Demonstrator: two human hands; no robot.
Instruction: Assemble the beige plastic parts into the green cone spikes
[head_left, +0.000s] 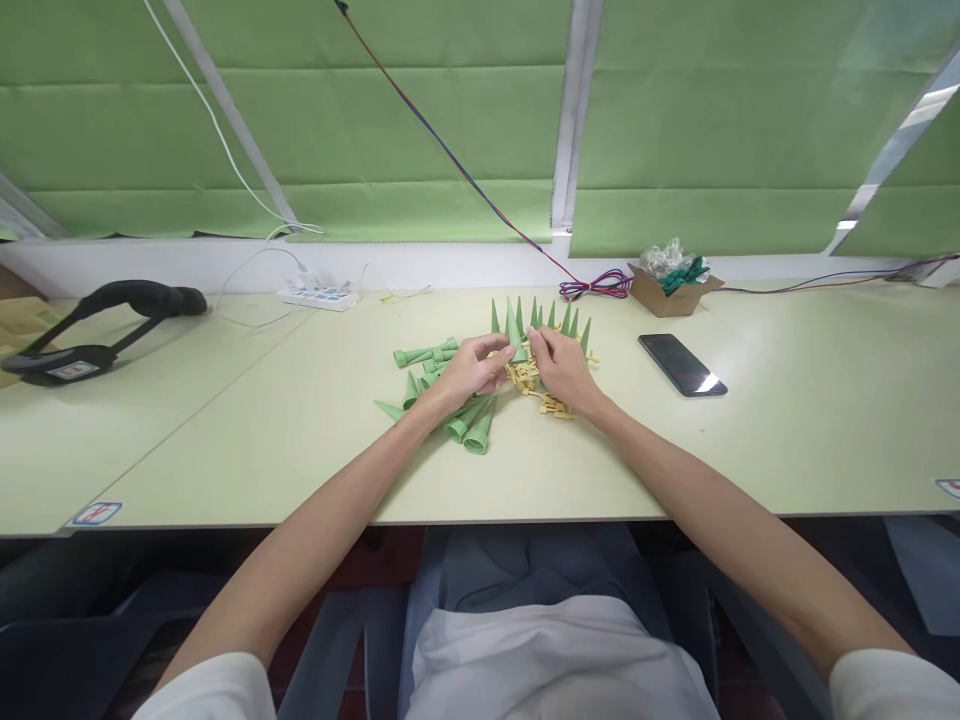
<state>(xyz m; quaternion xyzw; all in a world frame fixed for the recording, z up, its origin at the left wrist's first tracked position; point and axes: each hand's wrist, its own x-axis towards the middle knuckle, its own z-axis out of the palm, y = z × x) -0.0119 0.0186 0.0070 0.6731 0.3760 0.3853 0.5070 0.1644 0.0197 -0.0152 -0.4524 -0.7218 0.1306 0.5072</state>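
Observation:
Between the thumb and fingers of my left hand (478,365) is a green plastic spike (514,332), its pointed end up. Close beside it, my right hand (559,362) is closed in a pinch near the spike's lower part; whatever is between those fingertips is too small to make out. Small yellow plastic pieces (555,406) lie heaped under and around my right hand, which partly covers them. Behind both hands stands a row of several green spikes (574,323), tips up. Loose hollow green spikes (478,437) lie piled by my left wrist, some hidden under the forearm.
A black phone (682,364) lies to the right. Behind it stands a small cardboard box (670,298) with clear and green plastic, beside a coiled red and blue cable (598,286). A power strip (319,295) and a black headband device (97,335) are on the left.

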